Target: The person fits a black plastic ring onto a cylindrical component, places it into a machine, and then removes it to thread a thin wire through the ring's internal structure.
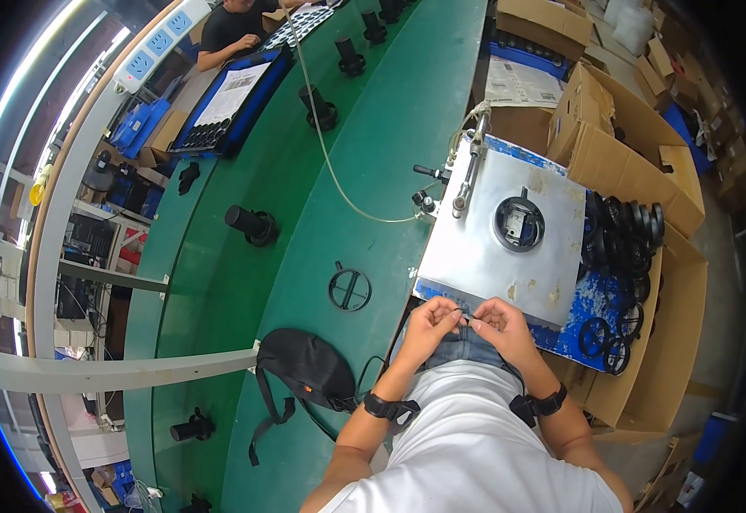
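Close together in front of my lap, my left hand (pixel 434 325) and my right hand (pixel 499 326) have their fingertips pinched on something small and dark between them. Its kind is too small to tell. Just beyond them lies the grey metal plate (pixel 484 269) of a bench fixture. A round black part (pixel 519 224) with a crossbar and a small stem sits on that plate, apart from my hands. On the green table to the left lies a similar black ring with a crossbar (pixel 349 289).
A metal clamp arm (pixel 472 167) with a hose stands at the plate's far left. Black rings (pixel 625 239) pile up on the blue surface at right, beside cardboard boxes (pixel 621 128). A black bag (pixel 305 369) lies left. Black cylinders (pixel 252 224) line the green conveyor; a person (pixel 232 34) sits across.
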Demonstrator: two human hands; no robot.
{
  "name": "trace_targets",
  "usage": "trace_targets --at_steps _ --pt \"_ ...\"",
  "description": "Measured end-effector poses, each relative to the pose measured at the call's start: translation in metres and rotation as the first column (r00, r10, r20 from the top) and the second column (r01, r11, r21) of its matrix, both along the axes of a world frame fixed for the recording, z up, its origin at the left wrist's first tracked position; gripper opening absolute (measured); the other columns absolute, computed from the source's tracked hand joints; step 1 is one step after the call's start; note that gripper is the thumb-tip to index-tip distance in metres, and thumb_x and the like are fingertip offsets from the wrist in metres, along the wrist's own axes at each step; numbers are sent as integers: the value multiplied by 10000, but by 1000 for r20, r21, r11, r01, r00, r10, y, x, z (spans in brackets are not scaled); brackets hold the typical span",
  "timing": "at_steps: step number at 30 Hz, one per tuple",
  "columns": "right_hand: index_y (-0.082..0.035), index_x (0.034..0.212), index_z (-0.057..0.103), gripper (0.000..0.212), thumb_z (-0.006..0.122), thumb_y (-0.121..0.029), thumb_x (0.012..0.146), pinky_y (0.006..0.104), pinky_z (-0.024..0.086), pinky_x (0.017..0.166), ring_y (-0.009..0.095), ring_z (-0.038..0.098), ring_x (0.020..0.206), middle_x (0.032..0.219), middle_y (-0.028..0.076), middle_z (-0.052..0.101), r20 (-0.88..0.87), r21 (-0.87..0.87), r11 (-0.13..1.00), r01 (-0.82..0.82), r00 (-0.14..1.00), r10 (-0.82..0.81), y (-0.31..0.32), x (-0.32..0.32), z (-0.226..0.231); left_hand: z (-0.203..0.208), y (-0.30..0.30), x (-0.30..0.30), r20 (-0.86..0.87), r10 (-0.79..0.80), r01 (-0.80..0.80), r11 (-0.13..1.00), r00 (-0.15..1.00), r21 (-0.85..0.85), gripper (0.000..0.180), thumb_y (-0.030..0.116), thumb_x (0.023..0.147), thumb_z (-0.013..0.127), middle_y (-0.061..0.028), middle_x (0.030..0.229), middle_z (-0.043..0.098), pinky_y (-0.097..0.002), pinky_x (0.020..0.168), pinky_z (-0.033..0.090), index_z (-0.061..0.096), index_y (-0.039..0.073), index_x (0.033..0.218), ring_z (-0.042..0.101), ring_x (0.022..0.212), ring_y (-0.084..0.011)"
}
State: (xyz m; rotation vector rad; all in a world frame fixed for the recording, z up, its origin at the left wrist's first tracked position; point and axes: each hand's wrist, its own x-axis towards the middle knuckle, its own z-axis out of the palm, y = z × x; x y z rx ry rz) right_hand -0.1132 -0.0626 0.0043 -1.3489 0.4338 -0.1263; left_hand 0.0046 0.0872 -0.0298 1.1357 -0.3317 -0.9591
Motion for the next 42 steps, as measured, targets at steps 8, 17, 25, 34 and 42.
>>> trace_targets --at_steps 8,17,25,34,42 --pt "5 1007 578 159 661 -25 875 192 452 641 38 547 723 863 19 625 -11 -40 999 -26 1000 25 0 2 -1 -8 -2 -1 -35 6 -3 998 999 65 117 41 901 652 -20 879 645 -220 693 501 595 23 1002 617 797 -80" --pt "10 1026 570 180 661 -33 877 191 447 633 34 535 707 836 12 618 -11 -48 998 -51 999 50 0 1 -9 -8 0 -4 -53 -12 16 998 999 59 106 32 891 659 -14 883 646 -210 687 490 614 15 986 599 780 -63" --pt "29 1040 625 164 649 -40 894 199 466 654 47 580 745 889 42 672 -15 3 999 -36 999 36 3 2 -11 -16 1 -8 21 -90 89 993 996 78 145 54 904 652 -34 936 671 -227 726 501 646 -8 1034 617 832 -81" --pt "27 1119 635 217 614 -37 914 214 483 707 65 588 805 921 32 660 -72 -1 997 -73 995 73 -3 0 -14 -12 1 -9 -18 -44 46 995 999 86 196 86 915 653 -58 977 679 -240 737 508 644 -16 1081 622 843 -99" --pt "25 1111 634 240 644 -28 877 205 475 651 52 576 720 852 24 655 -60 -160 980 -115 992 106 0 2 -13 -14 3 -9 -19 -34 36 995 999 92 190 93 910 668 -44 937 675 -235 732 507 644 -12 1067 616 836 -91"
